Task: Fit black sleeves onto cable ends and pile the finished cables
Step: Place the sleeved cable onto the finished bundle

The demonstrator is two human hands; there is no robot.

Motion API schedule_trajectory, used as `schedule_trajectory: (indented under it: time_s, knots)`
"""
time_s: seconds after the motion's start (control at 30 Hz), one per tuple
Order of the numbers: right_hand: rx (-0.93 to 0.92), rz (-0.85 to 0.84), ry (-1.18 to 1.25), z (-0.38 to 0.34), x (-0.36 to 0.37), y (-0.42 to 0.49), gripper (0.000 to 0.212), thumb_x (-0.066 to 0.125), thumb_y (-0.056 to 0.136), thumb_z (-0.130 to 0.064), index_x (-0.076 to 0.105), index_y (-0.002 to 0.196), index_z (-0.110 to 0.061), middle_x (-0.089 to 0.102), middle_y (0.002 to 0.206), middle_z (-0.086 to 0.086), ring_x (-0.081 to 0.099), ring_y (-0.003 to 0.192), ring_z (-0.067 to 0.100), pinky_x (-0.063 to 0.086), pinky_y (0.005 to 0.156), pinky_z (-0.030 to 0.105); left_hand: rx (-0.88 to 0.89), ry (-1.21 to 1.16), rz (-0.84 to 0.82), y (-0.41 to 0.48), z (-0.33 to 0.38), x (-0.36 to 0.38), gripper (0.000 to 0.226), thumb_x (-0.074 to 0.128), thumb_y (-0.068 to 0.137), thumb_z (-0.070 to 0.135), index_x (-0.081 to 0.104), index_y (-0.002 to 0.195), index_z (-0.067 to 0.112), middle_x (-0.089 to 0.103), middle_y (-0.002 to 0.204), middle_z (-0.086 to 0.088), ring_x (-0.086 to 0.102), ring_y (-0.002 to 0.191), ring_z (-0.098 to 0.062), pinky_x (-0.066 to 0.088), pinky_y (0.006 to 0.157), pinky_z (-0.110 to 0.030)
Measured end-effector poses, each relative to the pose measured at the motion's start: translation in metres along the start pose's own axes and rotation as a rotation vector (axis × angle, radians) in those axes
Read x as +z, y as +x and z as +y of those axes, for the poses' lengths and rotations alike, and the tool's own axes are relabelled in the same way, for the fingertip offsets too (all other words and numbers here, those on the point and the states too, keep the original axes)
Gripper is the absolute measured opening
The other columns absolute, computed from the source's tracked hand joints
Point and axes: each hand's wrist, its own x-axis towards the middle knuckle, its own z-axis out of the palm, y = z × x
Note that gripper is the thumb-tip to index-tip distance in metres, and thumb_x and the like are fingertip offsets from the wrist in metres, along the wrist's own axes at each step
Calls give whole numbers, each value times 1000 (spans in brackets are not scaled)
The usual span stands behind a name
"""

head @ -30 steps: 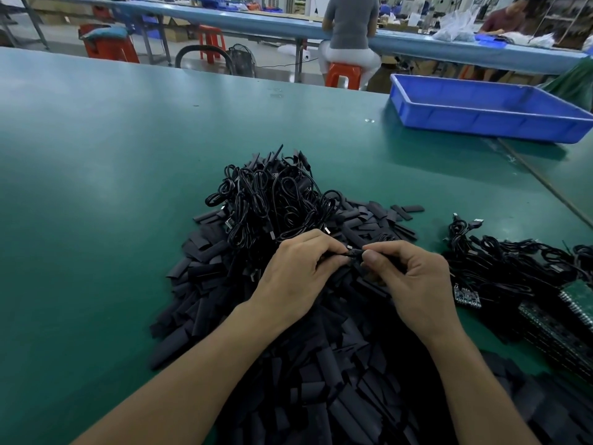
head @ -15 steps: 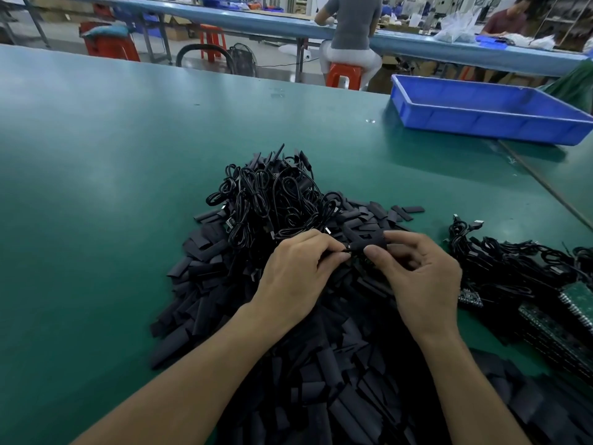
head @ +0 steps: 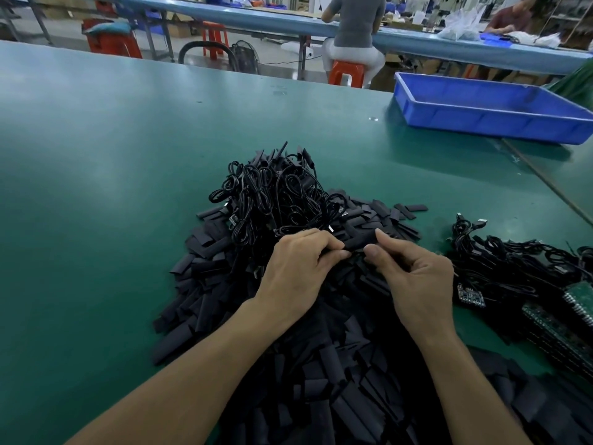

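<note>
A big heap of flat black sleeves (head: 205, 277) covers the green table (head: 96, 187) in front of me. On its far side lies a tangle of coiled black cables (head: 272, 197). My left hand (head: 298, 268) pinches a cable end at its fingertips. My right hand (head: 414, 277) pinches a black sleeve (head: 361, 240) between thumb and forefinger, right against the left fingertips. The cable end itself is mostly hidden by my fingers. A second pile of black cables (head: 513, 261) lies to the right.
A blue plastic tray (head: 487, 107) stands at the back right. Green circuit boards (head: 574, 316) lie at the right edge beside the second cable pile. Behind the table, people sit on orange stools at another bench.
My right hand has turned and lifted slightly, bringing the sleeve up against the left fingertips. The left hand has stayed almost in place.
</note>
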Motion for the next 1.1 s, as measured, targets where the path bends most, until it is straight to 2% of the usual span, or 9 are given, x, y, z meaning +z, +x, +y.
schedule_trajectory:
  time_s: [0.2, 0.4, 0.53, 0.6, 0.7, 0.8, 0.9, 1.0, 1.1]
  knots:
    - [55, 21, 124, 2, 0, 0, 16, 76, 83, -17, 73, 96, -25, 77, 83, -5, 74, 73, 13, 57, 70, 19, 49, -9, -56, -3, 0, 0, 10, 76, 87, 16, 75, 91, 7, 72, 90, 2, 66, 84, -9, 54, 78, -28]
    - [75, 72, 246, 0, -4, 6, 15, 74, 86, -9, 65, 90, -21, 74, 79, 2, 71, 68, 15, 55, 64, 20, 285, 165, 35, -3, 4, 1, 25, 74, 88, 5, 73, 113, 3, 68, 120, -5, 63, 113, -15, 50, 101, -25]
    - [100, 64, 421, -4, -10, 8, 17, 73, 84, -16, 69, 84, -32, 71, 73, 1, 67, 64, 14, 54, 60, 22, 386, 410, 227, 5, 12, -3, 14, 72, 91, 21, 77, 101, 14, 66, 114, 0, 52, 101, -15, 54, 60, -21]
    - [98, 53, 456, -4, -10, 9, 19, 72, 86, -15, 69, 84, -34, 69, 72, 0, 66, 64, 13, 54, 60, 22, 384, 556, 248, 12, 11, -8, 15, 72, 89, 32, 77, 94, 19, 67, 115, 0, 45, 100, -18, 47, 62, -22]
    - [74, 74, 443, -7, -11, 9, 18, 70, 87, -15, 68, 86, -32, 70, 73, 1, 67, 65, 14, 54, 61, 22, 370, 638, 191, 18, 7, -13, 16, 69, 90, 35, 76, 91, 21, 66, 121, -1, 46, 109, -23, 46, 80, -35]
    - [29, 137, 310, -9, -13, 8, 17, 65, 94, -13, 68, 94, -30, 75, 79, 5, 69, 66, 16, 56, 63, 23, 354, 479, 198, 25, 8, -16, 17, 63, 96, 29, 73, 96, 15, 67, 116, -3, 59, 109, -27, 50, 89, -39]
    - [45, 188, 131, -7, -14, 7, 15, 61, 98, -17, 65, 103, -31, 73, 68, 3, 67, 56, 13, 53, 54, 20, 236, 174, 233, 41, 12, -22, 18, 59, 100, 22, 68, 99, 6, 66, 99, -5, 60, 85, -18, 52, 76, -34]
    - [82, 190, -157, -1, -15, 6, 15, 60, 99, -22, 64, 110, -30, 67, 55, -5, 63, 47, 7, 49, 52, 17, 96, 134, 233, 60, 15, -28, 16, 60, 100, 23, 66, 93, 10, 63, 83, 1, 51, 71, -10, 44, 68, -24]
    - [120, 175, -338, 0, -16, 4, 16, 57, 94, -32, 60, 109, -33, 65, 52, -6, 63, 48, 8, 52, 55, 25, -119, 191, 174, 75, 11, -33, 14, 60, 99, 31, 67, 97, 20, 66, 83, 9, 59, 72, -11, 51, 73, -34]
